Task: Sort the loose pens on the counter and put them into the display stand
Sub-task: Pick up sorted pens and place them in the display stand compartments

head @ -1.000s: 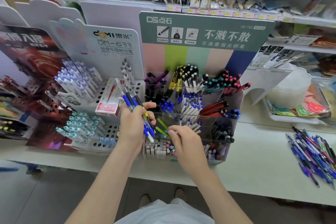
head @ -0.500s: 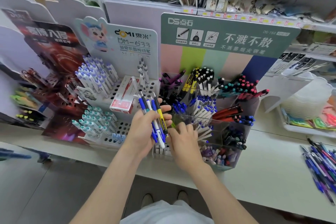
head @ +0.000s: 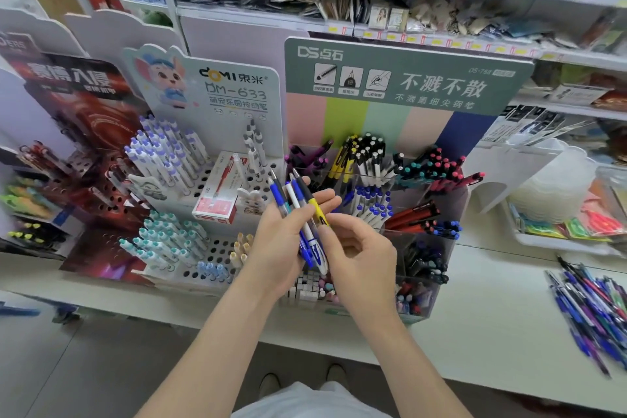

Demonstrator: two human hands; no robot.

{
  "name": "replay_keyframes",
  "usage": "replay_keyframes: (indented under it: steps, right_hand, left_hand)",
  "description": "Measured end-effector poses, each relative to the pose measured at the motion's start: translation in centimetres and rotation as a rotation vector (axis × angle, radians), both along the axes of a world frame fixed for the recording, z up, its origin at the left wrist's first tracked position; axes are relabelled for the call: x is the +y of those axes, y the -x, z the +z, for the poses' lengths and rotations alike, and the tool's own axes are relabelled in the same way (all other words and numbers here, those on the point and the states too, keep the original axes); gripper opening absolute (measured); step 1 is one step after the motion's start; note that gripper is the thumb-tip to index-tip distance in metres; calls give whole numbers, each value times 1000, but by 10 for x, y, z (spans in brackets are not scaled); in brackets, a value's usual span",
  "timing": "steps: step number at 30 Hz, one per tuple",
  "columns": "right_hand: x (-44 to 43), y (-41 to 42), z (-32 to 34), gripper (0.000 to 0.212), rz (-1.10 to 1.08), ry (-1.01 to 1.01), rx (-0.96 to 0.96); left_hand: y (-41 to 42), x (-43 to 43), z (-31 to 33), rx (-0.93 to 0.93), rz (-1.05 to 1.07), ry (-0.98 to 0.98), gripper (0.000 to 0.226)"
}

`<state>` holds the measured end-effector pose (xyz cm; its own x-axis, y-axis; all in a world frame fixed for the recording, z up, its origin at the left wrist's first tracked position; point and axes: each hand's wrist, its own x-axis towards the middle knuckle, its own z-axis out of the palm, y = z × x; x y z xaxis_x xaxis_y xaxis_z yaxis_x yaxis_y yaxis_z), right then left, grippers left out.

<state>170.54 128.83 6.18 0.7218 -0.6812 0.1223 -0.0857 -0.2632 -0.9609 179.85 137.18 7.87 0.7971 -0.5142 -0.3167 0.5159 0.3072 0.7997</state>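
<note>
left hand (head: 283,241) grips pen bundle (head: 298,200) across fingers; right hand (head: 359,254) pinches yellow pen (head: 317,210)

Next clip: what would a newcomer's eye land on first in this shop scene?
Dead centre, the left hand holds a bunch of pens, mostly blue, and the right hand has its fingertips at the yellow pen among them. Behind them is the display stand with its green header. A pile of loose pens lies on the counter at far right.
</note>
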Motion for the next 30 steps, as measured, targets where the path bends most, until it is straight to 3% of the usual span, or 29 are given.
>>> replay_keyframes:
  steps: [4, 7, 9, 14, 17, 19, 21, 23, 26, 28, 30]
  right_hand:
    - [-34, -7, 20, 11, -229, 162, -159]
    - [-63, -21, 41, 9, -284, 361, -215]
    - [-80, -35, 49, 10, -245, 560, -153]
    - [-110, -82, 44, 17, -20, 846, 135]
    - [-110, -99, 30, 22, -43, 1161, 277]
    - [-102, -98, 24, 31, -49, 1269, 331]
    - [-88, -87, 26, 29, -92, 1208, 319]
    - [-68, -68, 34, 22, -143, 1030, 191]
    - [-35, -35, 38, 8, -10, 506, 4]
    - [-16, -16, 35, 19, 97, 256, 60]
    - [-3, -3, 25, 23, 183, 153, 85]
  left_hand:
    - [-9, -14, 11, 75, 44, 86, 35]
    - [-14, -19, 16, 139, 66, 108, 37]
    - [-15, -18, 18, 165, 71, 96, 36]
    - [-12, -8, 18, 186, -12, 128, 38]
    - [-12, -4, 16, 227, -42, 172, 41]
    - [-14, -3, 14, 267, -43, 200, 44]
    - [-16, 0, 14, 271, -52, 210, 43]
    - [-17, 2, 14, 250, -70, 213, 38]
    - [-16, 0, 13, 215, -33, 170, 31]
    - [-14, -3, 11, 212, 21, 156, 27]
    - [-12, -6, 10, 219, 47, 185, 24]
